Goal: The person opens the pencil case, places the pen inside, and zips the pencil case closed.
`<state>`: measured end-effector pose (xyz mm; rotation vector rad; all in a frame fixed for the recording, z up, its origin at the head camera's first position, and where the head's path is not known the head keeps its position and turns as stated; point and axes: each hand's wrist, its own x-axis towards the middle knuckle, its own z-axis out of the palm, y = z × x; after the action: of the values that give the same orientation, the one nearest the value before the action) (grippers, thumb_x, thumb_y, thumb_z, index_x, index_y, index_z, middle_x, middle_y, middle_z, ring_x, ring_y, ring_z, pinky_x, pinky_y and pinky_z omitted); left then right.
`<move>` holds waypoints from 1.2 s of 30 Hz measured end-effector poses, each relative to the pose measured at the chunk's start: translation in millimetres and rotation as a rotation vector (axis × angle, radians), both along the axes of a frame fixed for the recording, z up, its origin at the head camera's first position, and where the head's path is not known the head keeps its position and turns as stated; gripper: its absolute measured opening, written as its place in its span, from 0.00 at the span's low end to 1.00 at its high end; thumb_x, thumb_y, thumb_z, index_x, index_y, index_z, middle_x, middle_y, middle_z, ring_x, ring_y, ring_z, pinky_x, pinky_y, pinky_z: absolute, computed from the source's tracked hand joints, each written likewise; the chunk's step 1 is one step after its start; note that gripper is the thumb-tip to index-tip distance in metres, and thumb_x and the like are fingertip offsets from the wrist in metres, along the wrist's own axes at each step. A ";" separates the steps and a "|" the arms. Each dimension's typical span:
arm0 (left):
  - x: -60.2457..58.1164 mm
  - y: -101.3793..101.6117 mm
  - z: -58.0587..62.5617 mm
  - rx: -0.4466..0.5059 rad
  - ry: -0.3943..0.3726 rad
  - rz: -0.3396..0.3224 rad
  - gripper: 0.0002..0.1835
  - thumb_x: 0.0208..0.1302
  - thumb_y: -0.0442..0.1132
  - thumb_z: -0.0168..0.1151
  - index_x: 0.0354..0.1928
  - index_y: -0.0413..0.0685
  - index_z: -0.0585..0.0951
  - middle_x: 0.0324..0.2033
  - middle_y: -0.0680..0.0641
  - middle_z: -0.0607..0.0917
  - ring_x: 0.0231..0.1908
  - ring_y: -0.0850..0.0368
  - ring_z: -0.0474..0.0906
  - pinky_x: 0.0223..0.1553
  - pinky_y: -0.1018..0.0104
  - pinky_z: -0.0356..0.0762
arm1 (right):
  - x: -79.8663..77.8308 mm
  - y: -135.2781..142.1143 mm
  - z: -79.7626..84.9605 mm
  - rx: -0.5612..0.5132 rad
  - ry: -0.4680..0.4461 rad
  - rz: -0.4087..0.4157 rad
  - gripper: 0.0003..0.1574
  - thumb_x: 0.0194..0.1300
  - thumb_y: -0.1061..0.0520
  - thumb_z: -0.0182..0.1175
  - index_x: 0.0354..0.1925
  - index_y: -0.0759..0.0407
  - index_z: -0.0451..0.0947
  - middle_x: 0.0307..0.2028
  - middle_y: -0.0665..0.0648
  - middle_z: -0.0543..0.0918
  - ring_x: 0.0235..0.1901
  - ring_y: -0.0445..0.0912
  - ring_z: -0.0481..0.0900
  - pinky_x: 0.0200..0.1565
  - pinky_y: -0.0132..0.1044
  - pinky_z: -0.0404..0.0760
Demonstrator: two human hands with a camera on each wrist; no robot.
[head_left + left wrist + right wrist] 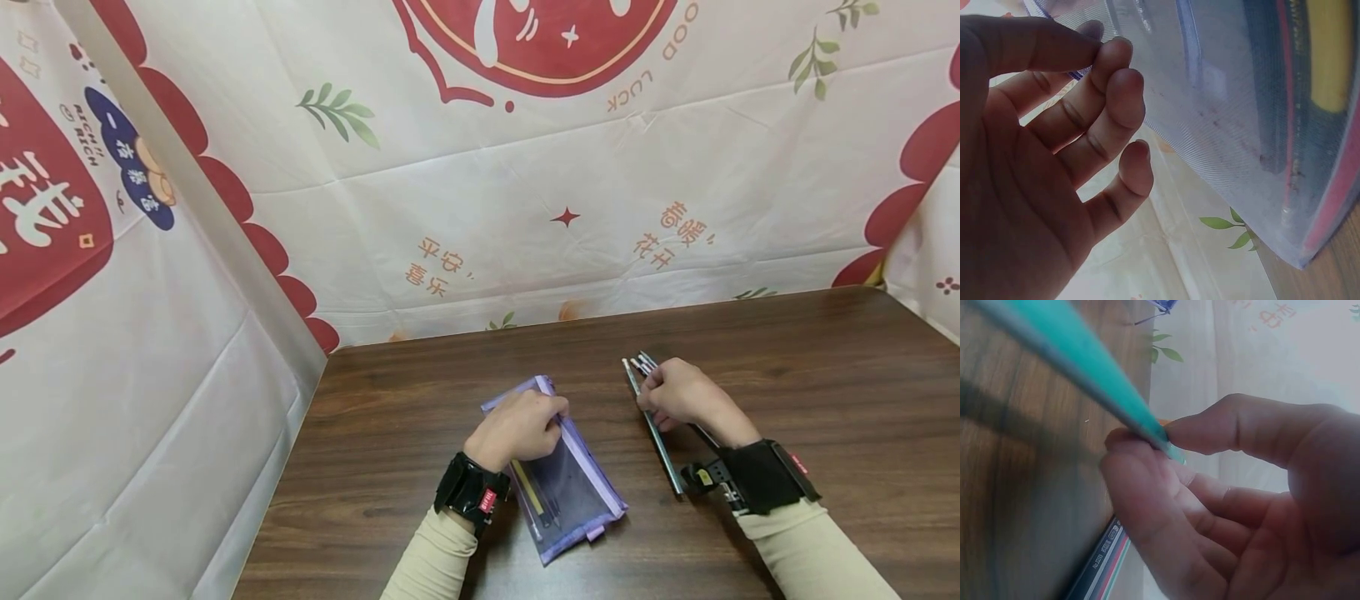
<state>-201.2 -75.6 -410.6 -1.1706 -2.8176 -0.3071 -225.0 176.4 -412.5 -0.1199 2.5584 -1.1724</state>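
A purple mesh zip pouch [577, 492] hangs slanted over the middle of the table, with a yellow stick-like item [529, 487] and several thin pens or pencils showing through it. My left hand [522, 427] pinches the pouch near its upper edge between thumb and fingertips; the left wrist view shows the mesh [1210, 112] beside the fingers. To the right, my right hand [686, 392] pinches a green pencil [1097, 369] between thumb and index finger. Several more pencils [1104, 565], one dark with printed letters, lie on the table under that hand, partly hidden by it.
The brown wooden table [360, 467] reaches back to a white printed cloth [480, 183]. Another cloth panel [135, 400] hangs along the left side. A black wrist strap with a camera [761, 477] sits close to the pencils' near ends.
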 end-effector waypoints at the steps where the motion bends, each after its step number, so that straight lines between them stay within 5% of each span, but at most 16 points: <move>1: -0.1 0.0 0.1 0.000 0.001 0.000 0.07 0.51 0.32 0.56 0.31 0.50 0.79 0.19 0.57 0.74 0.18 0.67 0.66 0.19 0.77 0.60 | 0.0 -0.3 0.2 -0.009 -0.001 -0.002 0.07 0.57 0.65 0.57 0.32 0.71 0.77 0.23 0.59 0.80 0.22 0.46 0.79 0.26 0.40 0.85; 36: 1.0 1.5 -0.4 -0.002 0.015 -0.002 0.07 0.51 0.32 0.57 0.31 0.50 0.80 0.20 0.57 0.75 0.18 0.67 0.66 0.19 0.77 0.61 | 0.6 -4.5 4.0 -0.032 0.091 -0.006 0.12 0.59 0.60 0.57 0.35 0.71 0.76 0.27 0.59 0.80 0.23 0.45 0.80 0.27 0.39 0.84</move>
<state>-200.2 -74.1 -410.9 -1.1713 -2.8051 -0.2941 -224.4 171.8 -408.4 -0.1767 2.6199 -1.2380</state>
